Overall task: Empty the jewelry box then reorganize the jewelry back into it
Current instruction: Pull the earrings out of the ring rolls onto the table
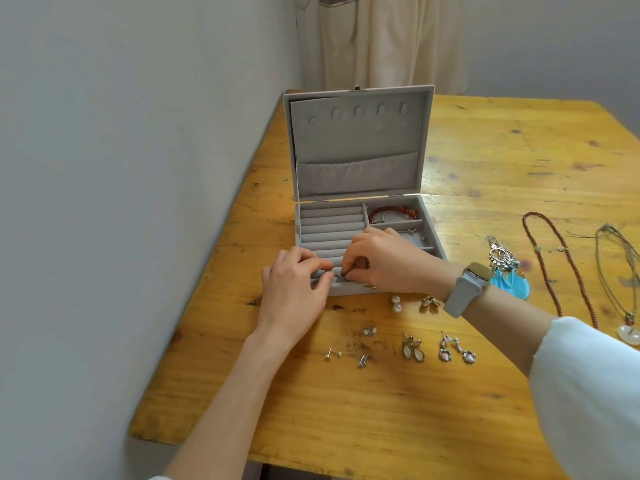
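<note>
1. Grey velvet jewelry box (360, 150) sat lid-up on the yellow wooden table (381, 410); red bead bracelet (393, 212) lay in its back-right compartment.
2. Right hand (384, 261) pinched a small silver earring (340, 274) at the ring rolls; left hand (294, 289) pressed beside it, fingers curled onto the front roll.

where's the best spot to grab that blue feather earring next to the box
Pinch the silver filigree top of the blue feather earring from above with thumb and forefinger. It lies flat on the table; the metal looks rigid, while the feathers would likely bend.
</note>
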